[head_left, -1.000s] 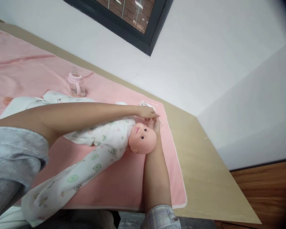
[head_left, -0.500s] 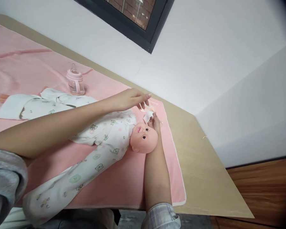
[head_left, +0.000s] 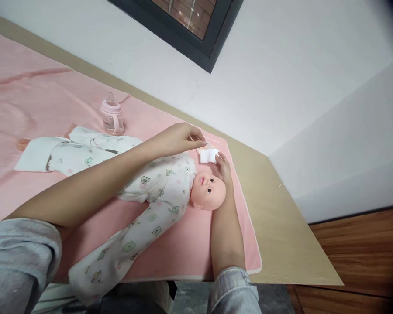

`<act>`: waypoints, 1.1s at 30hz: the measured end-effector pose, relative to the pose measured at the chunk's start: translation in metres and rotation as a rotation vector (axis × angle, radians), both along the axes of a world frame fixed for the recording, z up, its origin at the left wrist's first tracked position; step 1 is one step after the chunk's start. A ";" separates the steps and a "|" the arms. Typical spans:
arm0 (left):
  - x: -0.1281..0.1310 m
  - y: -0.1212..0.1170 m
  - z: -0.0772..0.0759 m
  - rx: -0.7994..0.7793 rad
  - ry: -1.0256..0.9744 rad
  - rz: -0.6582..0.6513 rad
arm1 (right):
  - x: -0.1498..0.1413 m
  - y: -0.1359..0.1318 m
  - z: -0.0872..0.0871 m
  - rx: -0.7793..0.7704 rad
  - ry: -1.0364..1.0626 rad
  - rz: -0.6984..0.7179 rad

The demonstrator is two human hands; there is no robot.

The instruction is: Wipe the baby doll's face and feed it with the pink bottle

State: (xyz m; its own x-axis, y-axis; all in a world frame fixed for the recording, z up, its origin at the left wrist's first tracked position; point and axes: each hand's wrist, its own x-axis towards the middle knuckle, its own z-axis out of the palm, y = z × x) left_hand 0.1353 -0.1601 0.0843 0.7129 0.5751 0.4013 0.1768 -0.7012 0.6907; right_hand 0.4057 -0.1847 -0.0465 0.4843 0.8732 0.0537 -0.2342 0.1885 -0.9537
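Note:
A bald baby doll [head_left: 209,192] in white pajamas [head_left: 153,187] printed with green animals lies on its back, head to the right. My right hand [head_left: 224,168], beyond the doll's head, pinches a small white cloth or pad [head_left: 209,155] at its right side. My right forearm passes beside the doll's head. Stretched across the doll's body, my left arm ends in my left hand [head_left: 183,138], fingers bent and drawn together near the pad's upper left edge. What those fingertips hold is hidden. Under them lies something pale orange and clear, perhaps a plastic wrapper.
A pink-topped baby bottle [head_left: 112,117] with a handle stands beyond the doll's legs. The pink blanket [head_left: 170,257] covers much of the tan table [head_left: 275,226]. A white wall [head_left: 265,87] with a dark window frame [head_left: 212,48] rises behind. Wooden panels [head_left: 363,248] are at right.
My left hand has come down toward the pad, its fingers drawing together. The white pad now faces up flatter and looks more rectangular. The camera view has shifted slightly.

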 end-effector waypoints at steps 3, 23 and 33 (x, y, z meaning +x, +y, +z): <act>-0.003 0.002 0.000 -0.019 -0.034 0.023 | 0.013 -0.005 0.013 -0.044 0.012 -0.094; 0.003 0.009 -0.003 -0.054 -0.131 -0.058 | -0.080 -0.067 0.133 0.272 -0.500 0.202; -0.002 0.005 -0.001 -0.100 -0.287 -0.196 | -0.080 -0.066 0.132 0.201 -0.480 0.148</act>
